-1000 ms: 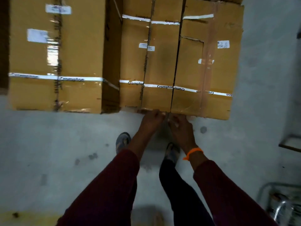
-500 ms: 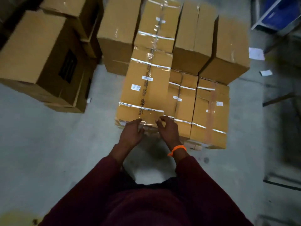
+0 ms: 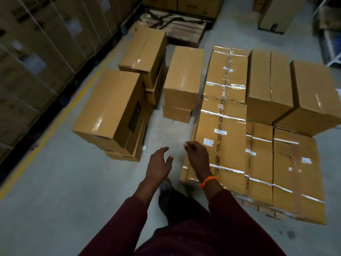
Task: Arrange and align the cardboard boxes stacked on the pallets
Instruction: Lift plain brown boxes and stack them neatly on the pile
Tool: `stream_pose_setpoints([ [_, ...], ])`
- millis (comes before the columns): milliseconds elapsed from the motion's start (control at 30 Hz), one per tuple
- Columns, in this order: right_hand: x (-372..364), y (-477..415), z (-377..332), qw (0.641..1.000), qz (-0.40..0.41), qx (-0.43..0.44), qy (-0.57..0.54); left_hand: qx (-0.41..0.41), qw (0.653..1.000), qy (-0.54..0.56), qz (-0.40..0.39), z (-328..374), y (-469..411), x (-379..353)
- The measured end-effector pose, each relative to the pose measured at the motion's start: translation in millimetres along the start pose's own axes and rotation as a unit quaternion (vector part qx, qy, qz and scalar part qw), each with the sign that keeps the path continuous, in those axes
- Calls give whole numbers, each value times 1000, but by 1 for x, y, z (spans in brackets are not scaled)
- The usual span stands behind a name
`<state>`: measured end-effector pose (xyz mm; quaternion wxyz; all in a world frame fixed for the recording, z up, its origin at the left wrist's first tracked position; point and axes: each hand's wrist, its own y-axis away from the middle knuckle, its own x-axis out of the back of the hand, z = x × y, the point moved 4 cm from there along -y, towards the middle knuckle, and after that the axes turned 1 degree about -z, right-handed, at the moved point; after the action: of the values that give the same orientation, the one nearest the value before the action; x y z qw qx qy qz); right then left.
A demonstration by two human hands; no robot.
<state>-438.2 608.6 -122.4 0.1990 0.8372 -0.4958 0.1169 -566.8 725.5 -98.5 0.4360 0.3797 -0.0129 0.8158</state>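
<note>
A low stack of taped cardboard boxes fills the right half of the view; the nearest long box (image 3: 226,145) carries white labels and printed tape. Its neighbours (image 3: 295,174) lie lower to the right, and plain boxes (image 3: 310,97) stand behind them. My left hand (image 3: 159,163) hovers over the bare floor with fingers spread, holding nothing. My right hand (image 3: 198,157), with an orange band at the wrist, is raised in front of the near left edge of the long box, fingers loosely bent and empty.
More boxes stand apart on the floor: a large one (image 3: 110,109) at left, another (image 3: 145,50) behind it, a smaller one (image 3: 182,78) in the middle. A wooden pallet (image 3: 177,28) lies at the back. Strapped cartons (image 3: 36,43) line the left wall beside a yellow floor line (image 3: 60,115).
Both hands have come off the front edge of the long box and now hang free. I have straightened up and shifted left, so the view shows much more of the floor and boxes.
</note>
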Motion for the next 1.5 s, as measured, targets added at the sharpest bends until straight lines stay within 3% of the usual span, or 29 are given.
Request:
stream_pose_setpoints([
  [233,-137,-90,-42,997,-50,-48,-38,38,999,-17,5,-52,-102,121],
  [433,-248,-137,-99,982,-173,-74,-13,131,990,3,59,-120,-179,226],
  [633,-348,-162,-105,967,-223,-113,43,198,980,34,15,-209,-255,283],
  [933,-451,-137,-70,934,-120,-327,85,267,958,-24,-97,-349,-344,379],
  [1067,-488,-138,-64,914,-67,-401,8,291,939,11,-185,-398,-381,382],
  [1200,-505,-142,-62,921,-31,-386,-44,267,932,89,-230,-402,-403,373],
  [1367,-476,-134,-110,936,39,-330,-116,212,959,148,-113,-370,-392,404],
  [1500,-432,-115,-163,941,123,-236,-210,170,962,189,-96,-312,-366,415],
])
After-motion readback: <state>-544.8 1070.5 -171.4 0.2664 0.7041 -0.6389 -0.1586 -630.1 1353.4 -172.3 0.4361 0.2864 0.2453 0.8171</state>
